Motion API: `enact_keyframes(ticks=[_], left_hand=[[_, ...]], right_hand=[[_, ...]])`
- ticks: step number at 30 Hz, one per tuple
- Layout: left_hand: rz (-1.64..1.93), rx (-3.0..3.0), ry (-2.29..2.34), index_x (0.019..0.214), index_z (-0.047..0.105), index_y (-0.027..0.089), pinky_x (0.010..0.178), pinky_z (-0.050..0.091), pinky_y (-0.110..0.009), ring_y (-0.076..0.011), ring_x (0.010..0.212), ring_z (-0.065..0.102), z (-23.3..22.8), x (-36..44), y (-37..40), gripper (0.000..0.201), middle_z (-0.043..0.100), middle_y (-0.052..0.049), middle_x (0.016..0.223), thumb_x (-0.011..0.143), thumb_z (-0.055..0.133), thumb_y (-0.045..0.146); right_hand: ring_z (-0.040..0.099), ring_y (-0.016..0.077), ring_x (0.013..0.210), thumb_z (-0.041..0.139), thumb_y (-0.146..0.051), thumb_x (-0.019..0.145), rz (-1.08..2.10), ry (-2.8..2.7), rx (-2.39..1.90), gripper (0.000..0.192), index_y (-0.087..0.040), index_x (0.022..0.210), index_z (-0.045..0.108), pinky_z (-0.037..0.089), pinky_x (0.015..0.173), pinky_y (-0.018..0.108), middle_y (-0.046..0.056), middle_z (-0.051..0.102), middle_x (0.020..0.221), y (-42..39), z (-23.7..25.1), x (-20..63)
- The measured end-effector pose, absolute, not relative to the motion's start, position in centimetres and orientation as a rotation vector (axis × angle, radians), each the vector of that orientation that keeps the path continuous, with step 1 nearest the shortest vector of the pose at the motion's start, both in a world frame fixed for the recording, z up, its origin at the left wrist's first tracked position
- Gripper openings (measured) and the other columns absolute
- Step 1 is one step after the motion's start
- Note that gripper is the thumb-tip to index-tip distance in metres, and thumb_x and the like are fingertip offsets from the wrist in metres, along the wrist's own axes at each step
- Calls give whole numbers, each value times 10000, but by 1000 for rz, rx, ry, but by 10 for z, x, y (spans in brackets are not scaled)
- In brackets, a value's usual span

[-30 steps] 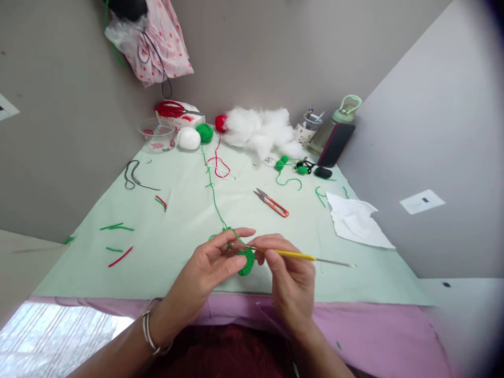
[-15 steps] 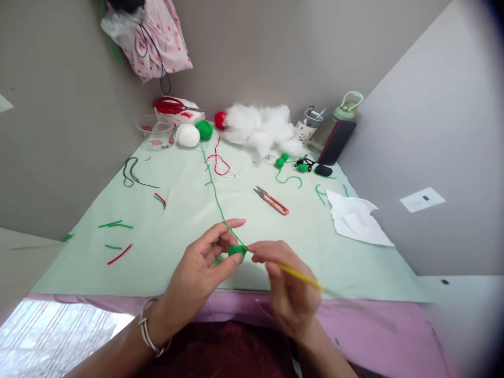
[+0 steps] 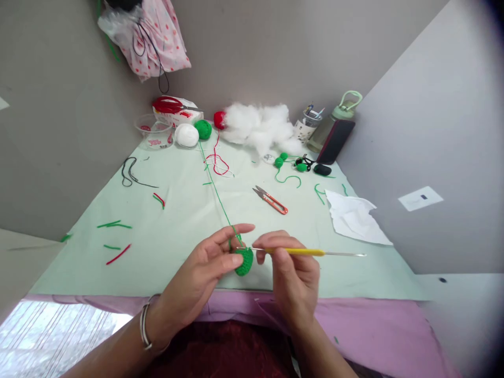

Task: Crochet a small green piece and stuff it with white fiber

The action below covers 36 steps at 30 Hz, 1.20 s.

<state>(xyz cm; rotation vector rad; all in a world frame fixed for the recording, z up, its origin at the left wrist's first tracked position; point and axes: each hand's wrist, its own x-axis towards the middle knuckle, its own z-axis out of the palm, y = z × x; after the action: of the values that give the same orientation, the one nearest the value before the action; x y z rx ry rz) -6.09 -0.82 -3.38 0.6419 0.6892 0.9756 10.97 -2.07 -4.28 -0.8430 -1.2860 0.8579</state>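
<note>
A big pale green cloth (image 3: 177,226) covers the table, and its near edge runs just under both hands, with pink cloth (image 3: 374,325) below it. The walls close in at ten o'clock and two o'clock. There is bare cloth at nine o'clock from the hands, with only small yarn bits (image 3: 114,226) lying there. A white fluff pile (image 3: 260,126) sits far back at twelve o'clock. A white paper (image 3: 354,218) lies at two o'clock, near the cloth's right edge. The left hand (image 3: 205,268) pinches a little green knitted piece (image 3: 244,261) just above the near edge, low in the middle. The right hand (image 3: 293,270) grips a thin yellow hook (image 3: 303,252), its tip at the knitted piece. Small orange snips (image 3: 271,200) lie at twelve o'clock, well apart.
</note>
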Motion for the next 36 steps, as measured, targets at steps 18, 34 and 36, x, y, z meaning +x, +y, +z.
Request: enact_keyframes(ticks=[18, 34, 36], left_hand=[[1028, 674, 733, 1205, 817, 283, 901, 452, -280, -157, 917, 579, -34, -59, -9, 335, 684, -3, 953, 871, 843, 270], [1086, 992, 956, 1197, 780, 289, 914, 465, -313, -194, 944, 575, -37, -63, -13, 275, 620, -6, 949, 923, 799, 301], [1133, 990, 980, 1212, 771, 304, 934, 457, -300, -182, 947, 573, -38, -60, -15, 308, 620, 6, 951, 910, 817, 266]], right_hand=[[653, 176, 751, 616, -255, 1050, 858, -1261, -871, 198, -279, 1030, 811, 545, 672, 334, 45, 767, 905, -21, -42, 107], [706, 158, 813, 510, -154, 1077, 706, -1507, -969, 272, -277, 1152, 741, 597, 749, 318, 34, 788, 987, -27, -40, 116], [736, 194, 911, 533, -110, 1044, 496, -1725, -934, 334, -288, 1266, 708, 617, 795, 351, 60, 798, 1065, -30, -43, 116]])
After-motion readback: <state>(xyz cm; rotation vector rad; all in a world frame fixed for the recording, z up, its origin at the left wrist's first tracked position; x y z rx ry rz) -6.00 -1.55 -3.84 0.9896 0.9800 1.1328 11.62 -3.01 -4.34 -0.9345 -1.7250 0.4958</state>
